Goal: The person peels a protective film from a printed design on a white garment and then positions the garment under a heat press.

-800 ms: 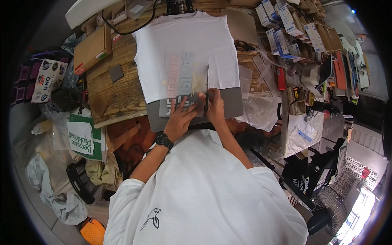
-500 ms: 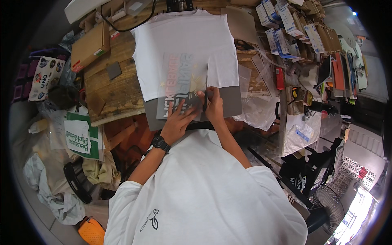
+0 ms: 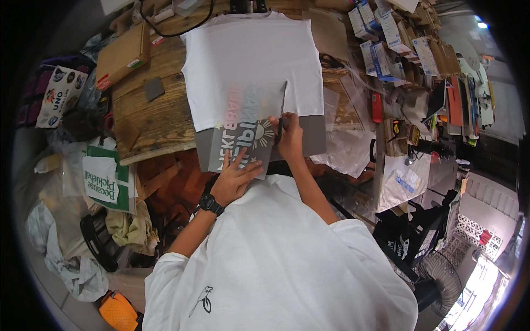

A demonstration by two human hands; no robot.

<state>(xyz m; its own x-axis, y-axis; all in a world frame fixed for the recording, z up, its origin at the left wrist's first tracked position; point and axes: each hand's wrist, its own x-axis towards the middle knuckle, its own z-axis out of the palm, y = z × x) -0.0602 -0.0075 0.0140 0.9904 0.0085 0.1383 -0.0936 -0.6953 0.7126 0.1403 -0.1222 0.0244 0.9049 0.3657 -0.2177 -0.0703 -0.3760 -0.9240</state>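
A green sheet (image 3: pixel 131 181) sits at the left hand's (image 3: pixel 233 181) 9 o'clock, a grey patch (image 3: pixel 154 89) between 10 and 11. That hand's fingers are spread on the printed film (image 3: pixel 245 124); whether they pinch it I cannot tell. The film's 12 o'clock end overlaps the white shirt (image 3: pixel 248 55). At its right edge, scissors (image 3: pixel 284 99) point to 12, their handles in the right hand's (image 3: pixel 290 137) curled fingers.
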